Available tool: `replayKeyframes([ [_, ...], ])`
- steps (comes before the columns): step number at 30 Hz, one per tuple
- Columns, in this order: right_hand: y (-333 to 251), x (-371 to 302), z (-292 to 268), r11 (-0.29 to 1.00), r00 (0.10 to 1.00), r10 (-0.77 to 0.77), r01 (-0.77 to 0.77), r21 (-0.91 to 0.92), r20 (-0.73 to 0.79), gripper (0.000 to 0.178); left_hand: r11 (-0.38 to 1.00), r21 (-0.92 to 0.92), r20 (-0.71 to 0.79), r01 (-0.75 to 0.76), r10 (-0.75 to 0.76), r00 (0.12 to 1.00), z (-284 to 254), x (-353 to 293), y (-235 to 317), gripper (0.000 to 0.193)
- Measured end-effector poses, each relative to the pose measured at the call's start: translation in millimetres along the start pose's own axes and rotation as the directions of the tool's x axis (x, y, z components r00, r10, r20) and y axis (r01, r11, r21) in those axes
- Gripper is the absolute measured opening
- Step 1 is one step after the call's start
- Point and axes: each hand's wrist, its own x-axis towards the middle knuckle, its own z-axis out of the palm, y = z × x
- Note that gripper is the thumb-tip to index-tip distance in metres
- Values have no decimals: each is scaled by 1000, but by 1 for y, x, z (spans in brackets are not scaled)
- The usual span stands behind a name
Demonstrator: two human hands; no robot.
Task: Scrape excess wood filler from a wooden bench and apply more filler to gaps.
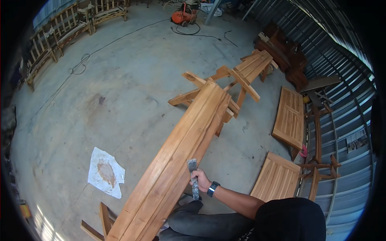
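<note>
Evidently our right hand [203, 180] has its fingers clamped around the putty knife [195, 188], held over the near edge of the long plank top [173, 160]; our left hand is out of view. A tilted blade corner could gouge the wood, and hard pressure might rock the angled legs [185, 97] beyond.

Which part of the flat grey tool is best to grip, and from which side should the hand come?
Probably the narrow handle part of the flat grey tool, coming from the right, as the right hand does. Its broader end points forward, while the narrow part appears right of the wooden bench top, likely leaving room to close around it.
</note>
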Motion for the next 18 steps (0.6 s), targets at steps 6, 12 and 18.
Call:
replayKeyframes([
  [6, -66, -67, -29, 1000, 990, 0, -5, -28, -144, 13, 908, 351, 75, 227, -269, 960, -21, -219, -3, 54],
  [12, -228, -207, -176, 807, 885, 2, -276, -522, -465, 26, 767, 640, 89, 43, -130, 988, 57, -423, 40, 64],
  [18, -398, -302, -324, 332, 850, -402, -210, -919, -340, 31, 173, 858, 510, -483, -175, 842, 292, -502, 41, 66],
])
